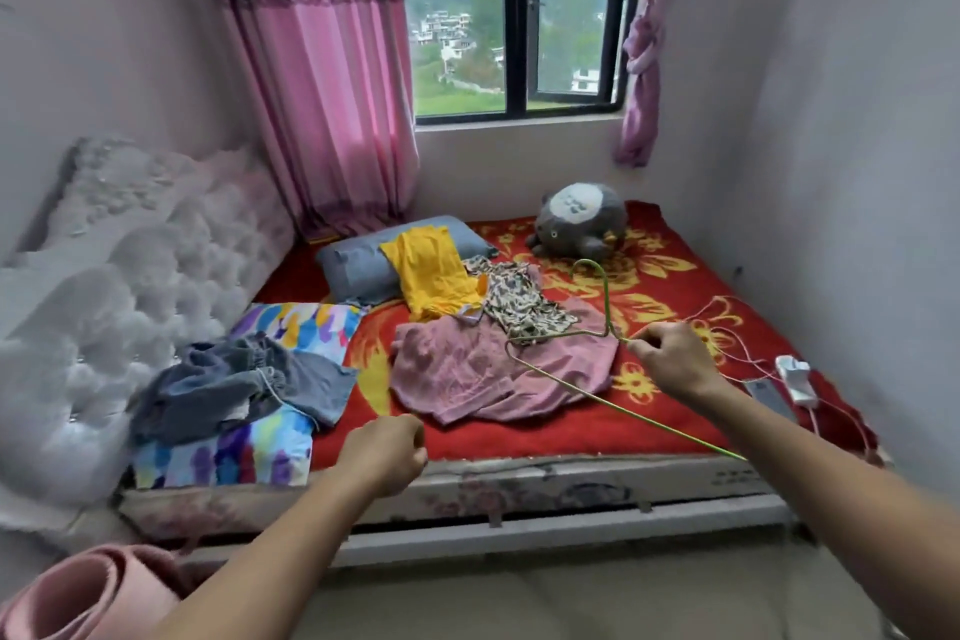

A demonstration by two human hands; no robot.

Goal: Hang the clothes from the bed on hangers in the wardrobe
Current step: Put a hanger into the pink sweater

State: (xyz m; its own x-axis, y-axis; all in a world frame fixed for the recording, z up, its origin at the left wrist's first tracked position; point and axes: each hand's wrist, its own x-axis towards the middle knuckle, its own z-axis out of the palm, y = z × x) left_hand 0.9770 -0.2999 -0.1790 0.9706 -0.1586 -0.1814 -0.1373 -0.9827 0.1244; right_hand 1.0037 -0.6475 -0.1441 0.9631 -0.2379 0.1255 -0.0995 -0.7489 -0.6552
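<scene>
Step in hand, as judged: fitting a hanger to a garment. The right hand (pixel 670 361) pinches the green wire hanger (pixel 608 301) at its shoulder, over the pink garment (pixel 467 369) spread near the front edge of the bed (pixel 571 478). The left hand (pixel 387 452) is curled and holds nothing. Next, open the neckline and feed the hanger in. Bare blanket in front of the garment gives working room. Keep the wire off the white charger (pixel 792 377) at the right. The wardrobe is not in view.
</scene>
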